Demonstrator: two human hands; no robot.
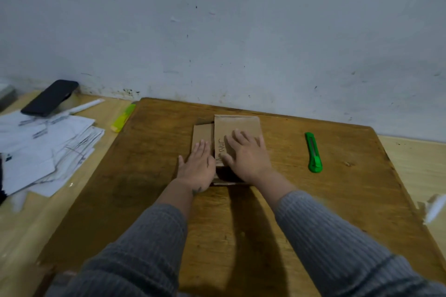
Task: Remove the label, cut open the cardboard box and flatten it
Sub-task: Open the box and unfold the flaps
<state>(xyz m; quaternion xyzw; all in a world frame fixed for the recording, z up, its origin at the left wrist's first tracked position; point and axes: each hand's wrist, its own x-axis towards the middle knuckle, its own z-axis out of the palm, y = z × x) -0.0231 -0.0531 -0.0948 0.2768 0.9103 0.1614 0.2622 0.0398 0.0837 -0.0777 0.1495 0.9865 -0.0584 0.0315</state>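
The cardboard box (pixel 235 128) lies pressed low near the far middle of a dark wooden board (pixel 149 176), with a narrower flap showing on its left side. Dark handwriting runs along the top panel, partly covered and too smeared to read. The near end of the box is lost in shadow under the wrists, so how flat it lies there cannot be told.

The left hand (pixel 196 166) rests palm down on the left flap, fingers straight and together, gripping nothing. The right hand (pixel 246 154) lies palm down on the wider panel, fingers spread flat, also holding nothing. Grey ribbed sleeves run down to the bottom edge, where they are cut off.

A green box cutter (pixel 313 153) lies well to the right of the box on the board; whether its blade is out cannot be made out. A yellow-green cutter (pixel 123 118) sits at the board's far left edge. Further left, a black phone (pixel 50 97) rests on a blurred heap of papers (pixel 45 152).
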